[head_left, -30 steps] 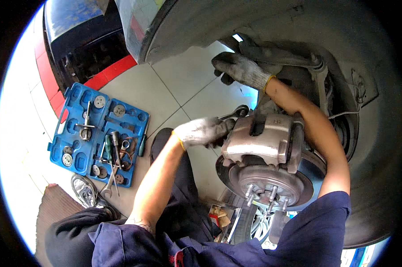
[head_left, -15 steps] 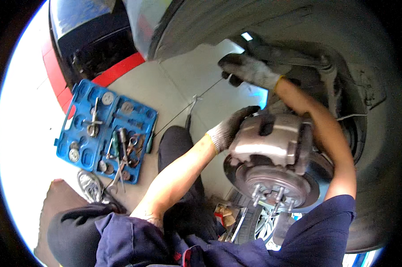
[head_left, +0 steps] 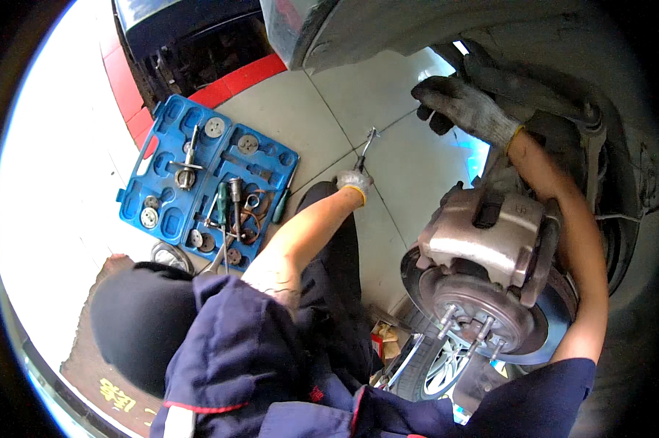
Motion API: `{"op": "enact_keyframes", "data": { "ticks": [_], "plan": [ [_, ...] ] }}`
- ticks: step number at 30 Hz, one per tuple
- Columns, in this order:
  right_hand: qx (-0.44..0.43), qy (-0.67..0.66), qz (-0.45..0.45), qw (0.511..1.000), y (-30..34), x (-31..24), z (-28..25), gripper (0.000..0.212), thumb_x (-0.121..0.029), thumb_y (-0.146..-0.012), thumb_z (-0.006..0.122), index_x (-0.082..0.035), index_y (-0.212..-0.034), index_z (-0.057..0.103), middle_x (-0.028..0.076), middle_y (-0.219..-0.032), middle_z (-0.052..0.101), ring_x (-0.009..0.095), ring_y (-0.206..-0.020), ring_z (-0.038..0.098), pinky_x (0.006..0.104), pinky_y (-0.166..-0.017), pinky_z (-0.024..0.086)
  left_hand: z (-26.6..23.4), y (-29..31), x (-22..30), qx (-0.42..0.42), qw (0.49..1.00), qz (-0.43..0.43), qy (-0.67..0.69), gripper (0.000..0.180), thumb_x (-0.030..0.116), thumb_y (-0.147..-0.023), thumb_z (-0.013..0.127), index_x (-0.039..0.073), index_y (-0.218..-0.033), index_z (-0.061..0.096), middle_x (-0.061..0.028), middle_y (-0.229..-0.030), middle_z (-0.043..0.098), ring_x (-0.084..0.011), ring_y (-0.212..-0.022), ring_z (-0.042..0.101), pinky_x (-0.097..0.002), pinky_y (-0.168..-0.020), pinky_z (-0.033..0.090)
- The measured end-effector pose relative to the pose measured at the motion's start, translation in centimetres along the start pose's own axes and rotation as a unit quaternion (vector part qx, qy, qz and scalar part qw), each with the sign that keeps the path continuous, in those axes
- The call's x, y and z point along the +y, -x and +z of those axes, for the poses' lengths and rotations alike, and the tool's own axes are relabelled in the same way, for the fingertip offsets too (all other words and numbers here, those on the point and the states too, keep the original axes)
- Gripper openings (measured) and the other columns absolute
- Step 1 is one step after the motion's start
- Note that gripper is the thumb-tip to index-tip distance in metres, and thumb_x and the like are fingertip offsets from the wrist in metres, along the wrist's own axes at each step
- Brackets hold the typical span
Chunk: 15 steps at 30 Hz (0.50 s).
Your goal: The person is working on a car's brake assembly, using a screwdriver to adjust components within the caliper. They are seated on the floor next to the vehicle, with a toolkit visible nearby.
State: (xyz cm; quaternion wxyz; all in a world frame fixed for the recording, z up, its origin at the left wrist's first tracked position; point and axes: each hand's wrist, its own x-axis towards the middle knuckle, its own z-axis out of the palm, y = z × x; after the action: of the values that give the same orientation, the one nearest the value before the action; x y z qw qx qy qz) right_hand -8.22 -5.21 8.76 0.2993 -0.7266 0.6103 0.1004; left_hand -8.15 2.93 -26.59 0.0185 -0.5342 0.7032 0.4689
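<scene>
My left hand (head_left: 354, 181), in a pale glove, reaches down to the floor and closes round the handle of a black-handled tool with a metal shaft (head_left: 365, 151). The glove partly hides that handle. My right arm curves round the far side of a brake caliper (head_left: 483, 230) mounted over a brake disc (head_left: 545, 332). Beyond the caliper, my right hand (head_left: 464, 108), in a grey glove with blackened fingers, hangs with its fingers loosely bent and apart, nothing visible in them. Wheel studs (head_left: 484, 330) stick out of the hub.
On the floor at left lies an open blue tool case (head_left: 172, 162) with round metal discs and hand tools. A removed wheel (head_left: 417, 379) is below the hub. The wheel arch (head_left: 388, 29) curves overhead, with suspension parts (head_left: 599, 124) at right.
My left hand has left the caliper's side and moved left and down to the black-handled tool on the floor, closing on it. My right hand stays behind the caliper. The view has shifted.
</scene>
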Motion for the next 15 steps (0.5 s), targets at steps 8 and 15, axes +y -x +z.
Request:
{"op": "enact_keyframes", "data": {
  "ticks": [8, 15],
  "plan": [
    [-0.048, -0.001, -0.010, 0.999, -0.7, -0.5, 0.4, 0.047, -0.045, -0.096, 0.049, -0.004, -0.118, 0.056, 0.009, -0.094, 0.068, 0.015, -0.073, 0.065, 0.0292, -0.070, 0.055, -0.2, -6.3, -2.2, 0.123, 0.985, -0.063, -0.107, 0.036, 0.031, -0.096, 0.044, 0.015, -0.125, 0.058, -0.0112, -0.122, 0.060, -0.0316, -0.112, 0.058, -0.0443, -0.089, 0.047],
    [-0.091, 0.047, 0.048, 0.994, 0.0, 0.0, 0.2, 0.054, -0.052, -0.093, 0.052, -0.005, -0.119, 0.057, 0.009, -0.093, 0.067, 0.017, -0.074, 0.064, 0.0318, -0.072, 0.054, -2.5, -6.8, -5.4, 0.242, 0.967, 0.059, 0.045, 0.030, 0.018, -0.088, 0.054, 0.004, -0.115, 0.058, -0.0125, -0.107, 0.063, -0.0278, -0.094, 0.064, -0.0395, -0.072, 0.053]
  ]
}}
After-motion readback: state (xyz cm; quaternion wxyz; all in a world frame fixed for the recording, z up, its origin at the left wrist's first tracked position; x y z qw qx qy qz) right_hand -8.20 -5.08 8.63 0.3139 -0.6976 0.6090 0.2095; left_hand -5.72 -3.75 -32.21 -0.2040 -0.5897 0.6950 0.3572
